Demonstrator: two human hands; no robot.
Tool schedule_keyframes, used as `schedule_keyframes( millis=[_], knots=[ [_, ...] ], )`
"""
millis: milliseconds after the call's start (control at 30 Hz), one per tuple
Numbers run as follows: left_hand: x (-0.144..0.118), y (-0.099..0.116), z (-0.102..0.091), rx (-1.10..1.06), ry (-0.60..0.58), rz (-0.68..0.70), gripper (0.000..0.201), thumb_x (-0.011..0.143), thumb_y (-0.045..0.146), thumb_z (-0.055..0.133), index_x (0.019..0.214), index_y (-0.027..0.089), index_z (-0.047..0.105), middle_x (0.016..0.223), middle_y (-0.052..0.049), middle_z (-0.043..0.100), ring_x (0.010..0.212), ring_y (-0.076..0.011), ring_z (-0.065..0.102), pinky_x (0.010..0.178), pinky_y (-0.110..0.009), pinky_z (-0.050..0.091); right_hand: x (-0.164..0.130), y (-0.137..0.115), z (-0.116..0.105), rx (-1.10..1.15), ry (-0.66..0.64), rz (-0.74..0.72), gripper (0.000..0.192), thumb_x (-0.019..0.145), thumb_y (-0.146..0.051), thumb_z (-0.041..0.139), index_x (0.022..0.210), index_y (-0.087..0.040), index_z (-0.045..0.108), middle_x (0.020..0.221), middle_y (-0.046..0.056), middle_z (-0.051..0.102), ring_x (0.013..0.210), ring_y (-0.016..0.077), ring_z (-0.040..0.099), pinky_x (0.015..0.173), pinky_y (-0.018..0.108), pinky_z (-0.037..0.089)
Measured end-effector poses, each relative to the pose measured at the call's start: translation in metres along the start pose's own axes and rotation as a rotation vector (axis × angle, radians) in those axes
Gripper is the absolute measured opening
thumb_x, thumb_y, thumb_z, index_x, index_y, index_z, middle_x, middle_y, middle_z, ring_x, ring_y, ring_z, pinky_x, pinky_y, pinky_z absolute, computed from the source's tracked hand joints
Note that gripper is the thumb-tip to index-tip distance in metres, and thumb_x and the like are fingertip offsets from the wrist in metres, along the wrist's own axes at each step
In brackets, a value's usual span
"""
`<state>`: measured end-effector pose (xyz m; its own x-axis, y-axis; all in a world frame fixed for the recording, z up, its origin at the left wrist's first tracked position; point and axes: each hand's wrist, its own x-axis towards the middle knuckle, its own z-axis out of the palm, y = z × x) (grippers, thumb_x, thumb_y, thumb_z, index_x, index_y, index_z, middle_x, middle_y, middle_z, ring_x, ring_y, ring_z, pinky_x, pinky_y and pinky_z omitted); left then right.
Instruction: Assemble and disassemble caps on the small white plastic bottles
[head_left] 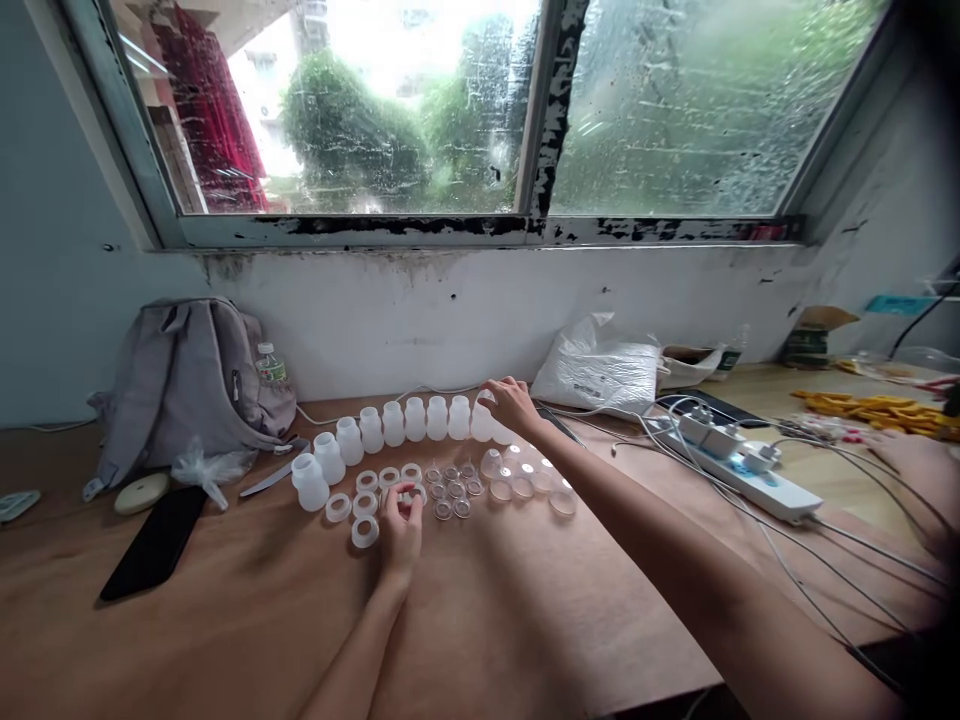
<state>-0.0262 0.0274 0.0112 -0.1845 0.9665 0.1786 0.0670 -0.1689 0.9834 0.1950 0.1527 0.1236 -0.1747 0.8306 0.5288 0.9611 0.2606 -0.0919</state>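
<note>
Several frosted white bottles [394, 424] with open necks stand upright in a curved row on the wooden table. At the row's right end, my right hand [514, 405] has its fingers closed at the neck of a bottle [482, 424]. In front of the row lie several white rings [365, 531]. My left hand [403, 525] is over these rings, with its fingers curled and pinched around one, partly hidden. Small clear round pieces [455, 490] sit to the right of it. Clear domed caps [522, 487] lie beyond them, partly behind my right forearm.
A grey backpack [184, 375], a black phone [154, 543] and a knife-like blade [276, 478] lie on the left. On the right are a silver bag [600, 372], a power strip [750, 480] with cables, and another person's hand [911, 465] near yellow pieces [874, 412].
</note>
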Motion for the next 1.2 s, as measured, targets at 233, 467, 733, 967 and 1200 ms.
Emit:
schedule_keyframes(
  millis=[233,467,733,967,1200],
  knots=[
    [-0.004,0.004,0.003,0.290,-0.006,0.331,0.011,0.077,0.020,0.046,0.083,0.021,0.055,0.093,-0.007,0.050,0.083,-0.0199,0.052,0.075,-0.033,0.044,0.009,0.006,0.020,-0.058,-0.014,0.028,0.020,0.082,-0.028,0.048,0.095,-0.019,0.060,0.094,0.011,0.066,0.094,0.0256,0.048,0.082,0.040,0.024],
    [-0.003,-0.013,0.006,0.815,0.121,0.423,0.032,0.072,0.017,0.049,0.104,0.016,0.053,0.123,-0.013,0.038,0.117,-0.0296,0.033,0.096,-0.047,0.029,0.014,0.012,0.028,-0.095,0.001,0.089,0.023,0.083,-0.028,0.045,0.099,-0.021,0.061,0.103,0.011,0.062,0.099,0.0273,0.045,0.084,0.045,0.021],
    [-0.005,-0.015,0.006,1.141,0.114,0.384,0.038,0.076,0.024,0.044,0.111,0.010,0.049,0.131,-0.018,0.035,0.123,-0.0310,0.026,0.097,-0.049,0.024,0.003,0.006,0.013,-0.046,0.109,0.055,0.032,0.083,-0.027,0.046,0.113,-0.019,0.052,0.112,0.012,0.056,0.104,0.0263,0.043,0.085,0.042,0.027],
    [-0.006,-0.013,0.004,1.136,0.058,0.397,0.027,0.077,0.025,0.044,0.098,0.013,0.055,0.129,-0.017,0.039,0.124,-0.0317,0.025,0.096,-0.051,0.024,-0.084,-0.043,0.017,0.271,-0.052,-0.339,0.023,0.088,-0.029,0.037,0.099,-0.018,0.054,0.088,0.007,0.058,0.062,0.0134,0.053,0.054,0.025,0.038],
    [-0.008,-0.009,0.005,1.080,0.017,0.500,0.008,0.074,0.024,0.051,0.077,0.018,0.056,0.118,-0.013,0.047,0.118,-0.0317,0.033,0.091,-0.051,0.030,-0.151,-0.067,0.051,0.175,-0.080,-0.123,0.013,0.082,-0.030,0.049,0.083,-0.018,0.053,0.084,0.007,0.055,0.078,0.0201,0.052,0.067,0.030,0.040]
  ],
)
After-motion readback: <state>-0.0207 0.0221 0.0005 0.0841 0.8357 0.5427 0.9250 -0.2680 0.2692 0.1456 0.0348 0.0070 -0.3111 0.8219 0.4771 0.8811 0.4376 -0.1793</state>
